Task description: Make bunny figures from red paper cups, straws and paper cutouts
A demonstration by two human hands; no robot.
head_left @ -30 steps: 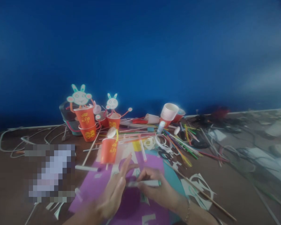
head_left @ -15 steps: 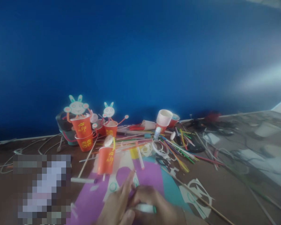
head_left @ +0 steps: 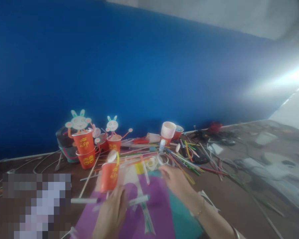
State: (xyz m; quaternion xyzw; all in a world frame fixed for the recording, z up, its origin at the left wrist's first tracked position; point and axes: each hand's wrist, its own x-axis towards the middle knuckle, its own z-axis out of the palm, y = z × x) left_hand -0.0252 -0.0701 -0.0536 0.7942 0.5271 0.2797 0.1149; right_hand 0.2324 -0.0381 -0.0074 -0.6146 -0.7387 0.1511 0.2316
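Note:
My left hand (head_left: pixel 113 209) is low over the purple sheet (head_left: pixel 161 212), just below an orange paper cup (head_left: pixel 109 176). Motion smears its fingers. A white marker (head_left: pixel 139 199) with a greenish end sticks out to the right of those fingers; I cannot tell whether they grip it or it lies under them. My right hand (head_left: pixel 173 179) stretches over the sheet's upper right, fingers loosely apart and nothing seen in them. Nearest to its fingertips is a clear ring like a tape roll (head_left: pixel 165 159). A white paper strip with green drawing (head_left: pixel 148 220) lies between the hands.
Rabbit-faced paper figures (head_left: pixel 79 122) rise from orange cups at the left. Behind lie a cup stack (head_left: pixel 168 130), a glue stick (head_left: pixel 162 145) and many coloured sticks (head_left: pixel 186 161). Cables (head_left: pixel 47 162) run along the left; a blurred patch covers the lower left.
My hands have parted. The right has moved up and right towards the clear ring, the left slightly left. The drawn strip between them now shows, and the view has tilted.

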